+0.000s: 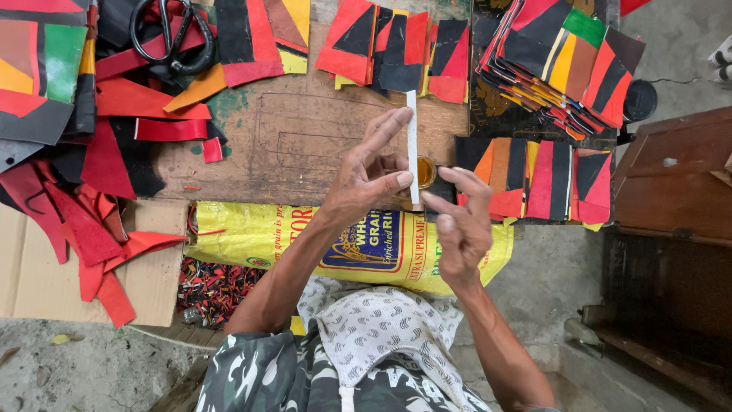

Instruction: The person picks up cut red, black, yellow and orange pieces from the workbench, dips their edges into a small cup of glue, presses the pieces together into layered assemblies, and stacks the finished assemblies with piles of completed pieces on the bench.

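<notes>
My left hand [372, 172] pinches a thin white strip [412, 137] between thumb and forefinger and holds it upright above a wooden board [305, 130]. My right hand [457, 221] is just right of the strip's lower end, fingers spread, one fingertip near the strip. A small round pot of amber glue [425, 172] sits between the two hands. Stacks of red, black, orange and green patchwork pieces [560, 49] lie beyond the hands, and more joined pieces [541, 179] lie to the right.
Black-handled scissors [174, 34] rest at the top left among red and black offcuts [91, 191]. A yellow sack [252, 233] lies under the board's near edge, cardboard [30, 275] to the left. A brown wooden box [671, 175] stands at the right.
</notes>
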